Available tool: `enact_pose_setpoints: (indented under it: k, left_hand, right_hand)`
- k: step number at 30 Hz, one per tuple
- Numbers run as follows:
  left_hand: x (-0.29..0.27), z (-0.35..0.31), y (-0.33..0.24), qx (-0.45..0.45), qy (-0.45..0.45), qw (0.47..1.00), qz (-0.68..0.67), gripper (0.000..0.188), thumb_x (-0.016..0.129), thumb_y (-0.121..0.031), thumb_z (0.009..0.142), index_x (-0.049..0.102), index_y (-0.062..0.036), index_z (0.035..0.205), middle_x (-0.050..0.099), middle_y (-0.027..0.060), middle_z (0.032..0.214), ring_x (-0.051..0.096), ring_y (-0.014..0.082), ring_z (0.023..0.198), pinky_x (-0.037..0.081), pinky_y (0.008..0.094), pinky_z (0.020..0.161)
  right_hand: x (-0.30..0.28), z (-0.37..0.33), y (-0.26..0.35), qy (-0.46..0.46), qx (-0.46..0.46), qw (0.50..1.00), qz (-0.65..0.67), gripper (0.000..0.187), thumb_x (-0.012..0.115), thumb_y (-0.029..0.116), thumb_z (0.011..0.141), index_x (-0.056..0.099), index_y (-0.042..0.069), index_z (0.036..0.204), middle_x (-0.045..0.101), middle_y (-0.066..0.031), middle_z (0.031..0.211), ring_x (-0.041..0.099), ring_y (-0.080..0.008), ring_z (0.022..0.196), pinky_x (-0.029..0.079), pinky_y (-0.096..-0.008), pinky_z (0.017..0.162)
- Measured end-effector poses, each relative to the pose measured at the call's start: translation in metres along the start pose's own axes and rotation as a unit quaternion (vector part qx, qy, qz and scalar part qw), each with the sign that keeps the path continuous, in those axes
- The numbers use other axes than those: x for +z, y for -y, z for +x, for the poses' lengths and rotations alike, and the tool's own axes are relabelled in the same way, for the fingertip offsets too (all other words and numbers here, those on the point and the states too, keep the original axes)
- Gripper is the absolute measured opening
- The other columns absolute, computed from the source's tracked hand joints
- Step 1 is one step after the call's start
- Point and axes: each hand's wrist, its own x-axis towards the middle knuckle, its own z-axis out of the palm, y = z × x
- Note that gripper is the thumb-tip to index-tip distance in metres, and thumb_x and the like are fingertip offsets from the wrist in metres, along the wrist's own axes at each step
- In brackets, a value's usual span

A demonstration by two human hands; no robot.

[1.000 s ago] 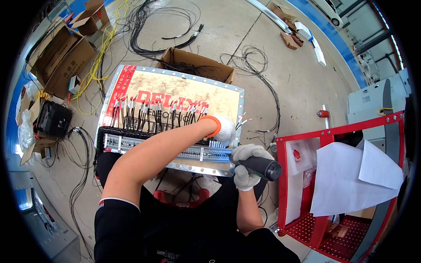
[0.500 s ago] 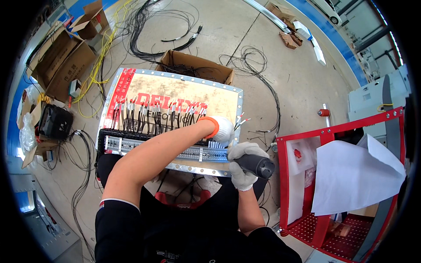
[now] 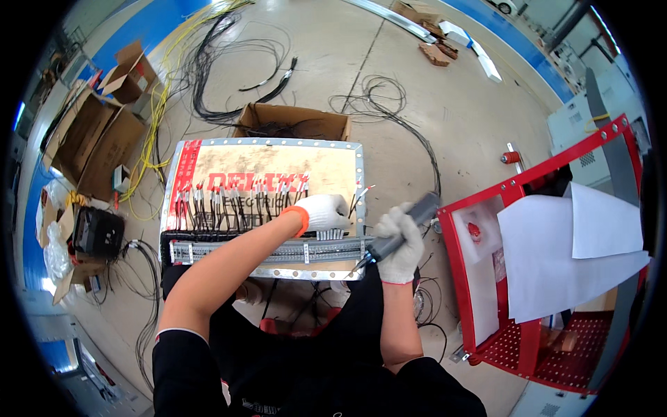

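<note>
My right hand [image 3: 401, 251], in a white knit glove, grips a dark grey power screwdriver [image 3: 424, 207]. The tool is tilted, its thin bit pointing down-left near the strip's right end. My left hand [image 3: 324, 212], gloved with an orange cuff, is closed above the right part of the terminal strip [image 3: 278, 251], beside a few white-tipped wires [image 3: 358, 200]; its fingertips are partly hidden. Several black wires [image 3: 229, 208] with white sleeves and red tips stand in a row behind the strip. All this rests on a metal-edged board [image 3: 326, 158] covered with printed cardboard.
A cardboard box [image 3: 333, 125] with black cables stands behind the board. On the right is a red metal frame [image 3: 479, 198] with white paper sheets [image 3: 542, 243] over it. Cable coils [image 3: 208, 76], open cartons [image 3: 97, 153] and a black case [image 3: 97, 233] lie left.
My right hand has lifted the screwdriver off the strip's right end and tilted it, so its bit shows. My left hand stays by the right-end wires. The whole view has shifted a little.
</note>
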Motion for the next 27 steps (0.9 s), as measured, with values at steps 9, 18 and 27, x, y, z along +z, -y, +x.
enact_pose_setpoints:
  k: [9,18,27]
  left_hand:
    - [0.016,-0.004,0.012,0.037,-0.084,0.995,-0.027,0.031,0.068,-0.023,0.085,0.072,-0.0032,0.109,0.073,0.0158,0.104,0.07,0.0293,0.098,0.052,0.0355,0.088]
    - [0.012,-0.017,0.031,0.032,-0.071,0.957,-0.279,0.051,0.065,-0.03,0.097,0.054,0.0024,0.135,0.063,0.0166,0.13,0.058,0.0201,0.121,0.044,0.0325,0.103]
    - [0.028,-0.011,0.015,0.012,-0.12,0.977,-0.176,0.038,0.076,-0.021,0.084,0.069,0.002,0.113,0.073,0.0131,0.106,0.067,0.0197,0.098,0.051,0.0318,0.09]
  right_hand:
    - [-0.007,0.002,-0.021,-0.169,0.054,0.956,-0.233,0.022,0.063,0.001,0.088,0.049,0.003,0.105,0.055,-0.0073,0.08,0.059,-0.0181,0.067,0.055,-0.0345,0.063]
    - [-0.009,-0.003,-0.018,-0.14,0.044,0.949,-0.28,0.017,0.064,0.004,0.087,0.051,0.003,0.098,0.057,-0.0079,0.077,0.06,-0.0176,0.066,0.054,-0.0336,0.064]
    - [-0.015,-0.002,-0.023,-0.128,0.01,0.948,-0.29,0.02,0.065,0.005,0.086,0.05,0.004,0.1,0.06,-0.0086,0.074,0.062,-0.0188,0.063,0.053,-0.0332,0.062]
